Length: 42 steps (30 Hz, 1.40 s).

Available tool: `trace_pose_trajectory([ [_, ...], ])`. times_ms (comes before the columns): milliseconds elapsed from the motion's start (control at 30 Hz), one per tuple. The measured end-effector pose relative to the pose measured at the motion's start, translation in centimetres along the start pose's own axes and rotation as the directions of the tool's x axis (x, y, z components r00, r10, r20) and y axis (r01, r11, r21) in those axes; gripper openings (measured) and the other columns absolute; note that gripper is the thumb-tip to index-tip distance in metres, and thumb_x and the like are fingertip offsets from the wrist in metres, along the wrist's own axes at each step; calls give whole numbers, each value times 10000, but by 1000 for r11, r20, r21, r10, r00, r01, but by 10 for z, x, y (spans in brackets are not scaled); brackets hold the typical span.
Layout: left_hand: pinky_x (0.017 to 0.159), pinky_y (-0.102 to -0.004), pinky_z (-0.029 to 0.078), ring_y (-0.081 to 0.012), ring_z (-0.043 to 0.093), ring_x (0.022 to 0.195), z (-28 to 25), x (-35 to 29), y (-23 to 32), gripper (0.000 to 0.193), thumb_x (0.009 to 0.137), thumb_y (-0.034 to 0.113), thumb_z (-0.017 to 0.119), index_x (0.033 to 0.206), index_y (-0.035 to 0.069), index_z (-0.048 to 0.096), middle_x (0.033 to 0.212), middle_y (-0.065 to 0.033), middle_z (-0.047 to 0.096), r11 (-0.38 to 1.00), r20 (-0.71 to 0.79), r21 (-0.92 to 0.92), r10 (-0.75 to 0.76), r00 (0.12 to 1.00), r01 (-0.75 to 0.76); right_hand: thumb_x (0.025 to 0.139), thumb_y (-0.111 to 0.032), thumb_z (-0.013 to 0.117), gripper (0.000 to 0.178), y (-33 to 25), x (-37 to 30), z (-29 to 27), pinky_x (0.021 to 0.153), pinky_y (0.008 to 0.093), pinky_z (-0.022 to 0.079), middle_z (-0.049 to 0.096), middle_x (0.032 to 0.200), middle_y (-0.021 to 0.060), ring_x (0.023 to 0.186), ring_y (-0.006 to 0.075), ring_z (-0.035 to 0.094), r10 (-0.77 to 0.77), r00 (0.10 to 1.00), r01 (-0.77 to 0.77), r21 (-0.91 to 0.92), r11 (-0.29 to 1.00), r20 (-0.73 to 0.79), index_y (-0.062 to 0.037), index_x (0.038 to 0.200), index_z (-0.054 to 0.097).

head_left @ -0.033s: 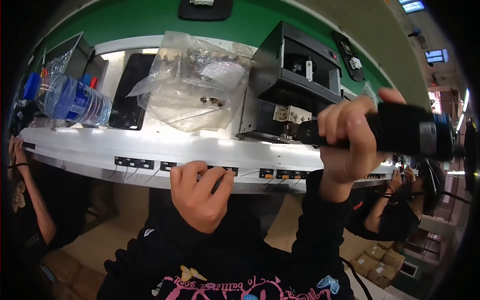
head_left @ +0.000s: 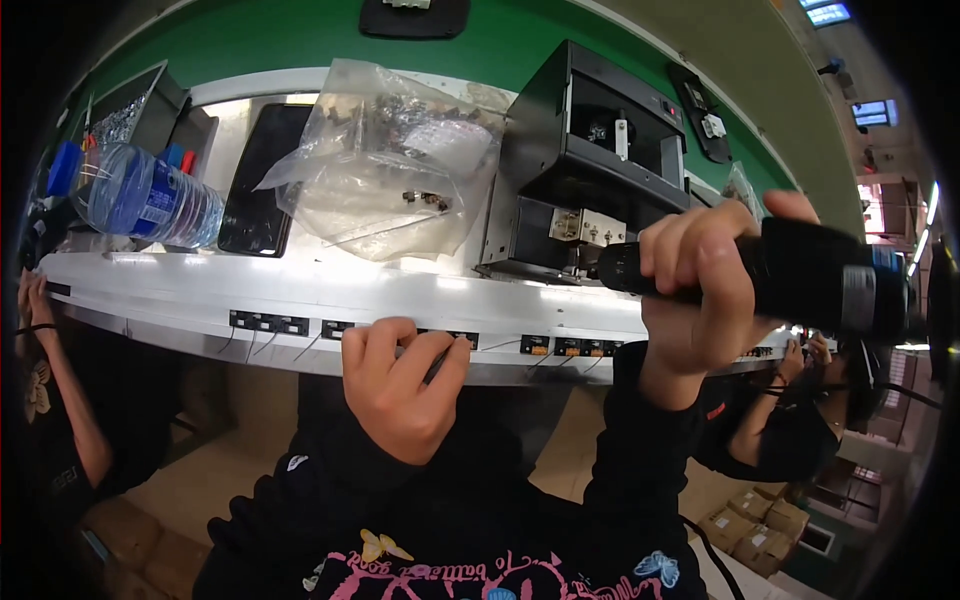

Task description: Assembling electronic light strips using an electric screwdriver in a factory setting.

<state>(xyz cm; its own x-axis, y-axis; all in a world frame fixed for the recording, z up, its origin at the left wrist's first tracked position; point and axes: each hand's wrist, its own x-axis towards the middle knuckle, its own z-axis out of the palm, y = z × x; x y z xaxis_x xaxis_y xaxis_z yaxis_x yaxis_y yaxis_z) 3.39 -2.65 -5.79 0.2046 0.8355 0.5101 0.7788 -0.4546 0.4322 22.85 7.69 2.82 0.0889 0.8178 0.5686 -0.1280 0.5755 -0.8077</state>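
My right hand (head_left: 705, 285) is wrapped round a black electric screwdriver (head_left: 815, 280) held level above the bench. Its narrow end points left, beside the silver metal block (head_left: 588, 228) on the black screw feeder (head_left: 535, 150). Whether the bit touches the block I cannot make out. At the bench's front edge my left hand (head_left: 405, 395) has its fingers bent down over a small black part (head_left: 461, 340) in a row, mostly covered by the fingers. More small black parts with thin wires (head_left: 268, 323) lie to its left, and ones with orange spots (head_left: 570, 347) to its right.
Behind my left hand lies a clear plastic bag (head_left: 400, 170) with small dark pieces in it. A black phone (head_left: 265, 180) and a water bottle (head_left: 140, 195) lie left of it. Co-workers' hands (head_left: 38, 300) are at both ends of the bench. Cardboard boxes (head_left: 765, 530) stand low at right.
Both hands keep their grips. Only a very slight shift of the view and of the screwdriver shows.
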Motion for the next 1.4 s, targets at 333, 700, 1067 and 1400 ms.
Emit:
trace_pose_trajectory([
  [333,695,-381,377,-237,568,831,4,4,-3,253,656,25,725,908,45,745,855,-23,658,1000,-1,-1,10,1000,-10,888,-88,553,535,-20,-31,-2,491,363,437,458,642,72,494,170,441,-82,996,83,-52,995,23,-62,1397,394],
  [700,690,-384,387,-254,564,810,3,10,6,265,661,-28,772,910,57,734,845,-34,660,1000,58,-13,18,998,-17,864,-18,608,634,5,22,-39,511,343,468,547,683,47,521,164,516,-82,852,35,100,994,517,-87,1431,333],
  [1067,690,-377,392,-248,567,821,1,11,3,254,664,-29,763,901,54,721,864,-33,647,999,76,-24,39,996,-37,843,-60,597,552,-7,2,4,460,326,441,485,643,55,443,132,448,19,999,-23,-142,990,-28,119,1318,379],
  [1400,675,-371,391,-232,562,804,4,12,2,274,626,-8,725,896,40,727,859,-29,643,995,93,-32,98,991,-95,866,-61,562,598,-22,-49,-5,470,350,464,448,620,53,434,147,428,168,986,-168,-203,965,-19,4,1393,286],
])
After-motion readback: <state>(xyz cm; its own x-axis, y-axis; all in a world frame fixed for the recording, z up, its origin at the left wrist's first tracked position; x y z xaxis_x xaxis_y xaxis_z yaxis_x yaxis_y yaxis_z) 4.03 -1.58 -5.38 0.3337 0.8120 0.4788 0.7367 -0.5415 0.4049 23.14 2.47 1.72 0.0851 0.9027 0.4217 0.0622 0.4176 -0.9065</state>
